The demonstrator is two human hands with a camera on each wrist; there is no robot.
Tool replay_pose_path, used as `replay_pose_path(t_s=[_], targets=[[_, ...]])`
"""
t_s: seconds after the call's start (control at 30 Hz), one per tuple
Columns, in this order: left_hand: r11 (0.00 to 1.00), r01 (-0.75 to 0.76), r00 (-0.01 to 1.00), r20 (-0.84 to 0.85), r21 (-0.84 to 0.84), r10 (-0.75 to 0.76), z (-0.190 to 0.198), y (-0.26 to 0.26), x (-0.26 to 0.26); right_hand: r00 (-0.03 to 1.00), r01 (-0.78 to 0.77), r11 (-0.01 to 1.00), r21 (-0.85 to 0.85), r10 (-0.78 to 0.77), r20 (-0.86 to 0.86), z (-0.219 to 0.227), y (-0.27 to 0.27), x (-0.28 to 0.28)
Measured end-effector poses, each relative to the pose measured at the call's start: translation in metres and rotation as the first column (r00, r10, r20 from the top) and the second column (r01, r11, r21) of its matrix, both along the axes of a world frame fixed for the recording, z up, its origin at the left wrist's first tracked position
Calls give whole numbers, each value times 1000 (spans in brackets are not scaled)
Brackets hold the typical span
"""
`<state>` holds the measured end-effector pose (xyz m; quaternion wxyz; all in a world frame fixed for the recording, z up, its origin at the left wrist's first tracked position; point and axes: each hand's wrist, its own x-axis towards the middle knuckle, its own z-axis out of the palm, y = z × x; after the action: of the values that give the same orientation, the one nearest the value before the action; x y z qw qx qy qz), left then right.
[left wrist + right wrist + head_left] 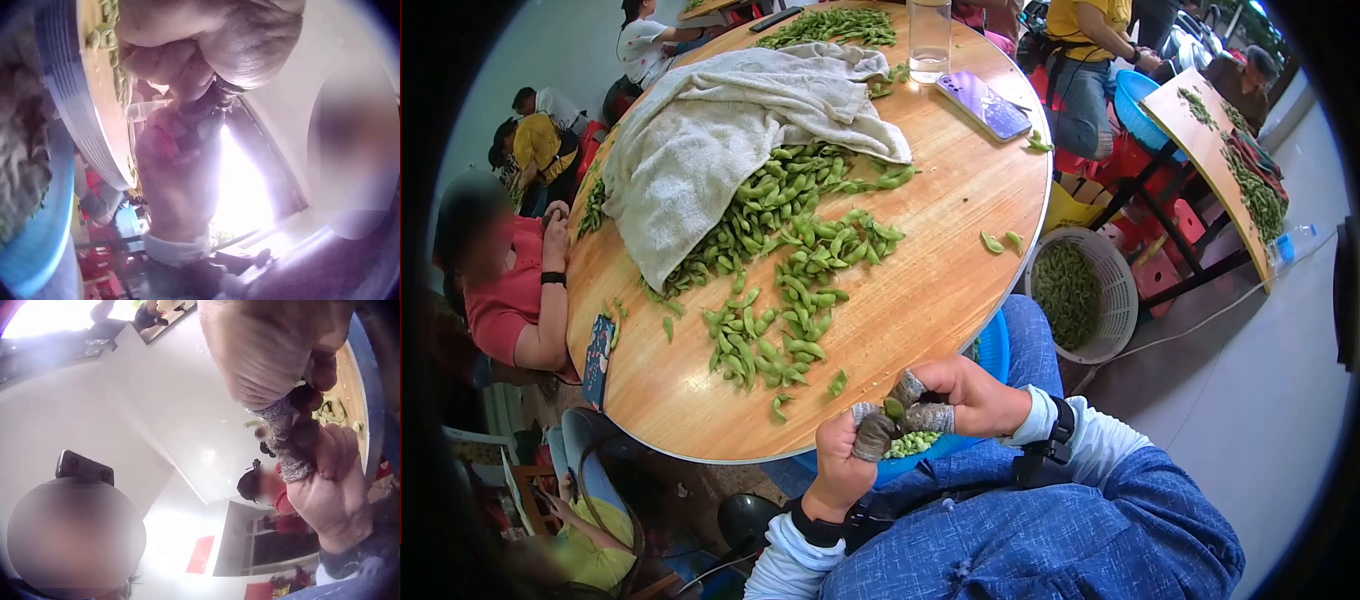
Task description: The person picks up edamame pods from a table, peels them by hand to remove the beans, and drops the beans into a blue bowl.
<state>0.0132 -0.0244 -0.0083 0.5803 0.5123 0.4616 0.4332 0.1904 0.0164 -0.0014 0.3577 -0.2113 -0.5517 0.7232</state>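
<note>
Both hands meet above a blue basin (994,345) at the table's near edge, their fingertips wrapped in grey cloth. Between the wrapped tips a green pod (893,407) is pinched. The left hand (841,462) has its fingers curled on the pod's left side; the right hand (975,396) holds it from the right. Below them, pale green shelled beans (912,444) lie in the basin. In the right wrist view the left hand (331,497) and right hand (275,350) touch at the wrapped fingertips; the pod is hard to make out there.
On the round wooden table (940,240) lie heaped pods (775,200) partly under a grey towel (700,140), a purple phone (984,106) and a glass (929,45). A white basket (1112,300) of pods stands right of the table. Other people sit around.
</note>
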Motion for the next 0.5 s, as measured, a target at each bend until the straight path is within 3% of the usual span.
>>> replay_pose_path(t_s=[0.1,0.2,0.3,0.4,0.43,0.47,0.5], targets=[[986,34,986,168,-163,-6,3,-2,2,985,24,955,294,-73,156,4,5,3],[990,130,979,-163,59,-119,-1,0,-4,968,-14,949,316,-66,241,3,4,6],[982,187,964,-188,-10,-186,3,3,0,953,8,936,352,-115,281,0,-1,9],[959,279,868,-438,41,-233,13,2,9,930,94,943,319,-198,310,-2,-3,27],[952,306,776,-585,24,-235,24,0,10,900,212,936,283,-300,318,-9,-3,42],[955,270,808,-568,121,-156,22,2,7,857,327,913,246,-396,330,-16,-4,61],[949,230,837,-542,217,-79,18,5,0,790,566,823,55,-560,247,-16,-3,80]])
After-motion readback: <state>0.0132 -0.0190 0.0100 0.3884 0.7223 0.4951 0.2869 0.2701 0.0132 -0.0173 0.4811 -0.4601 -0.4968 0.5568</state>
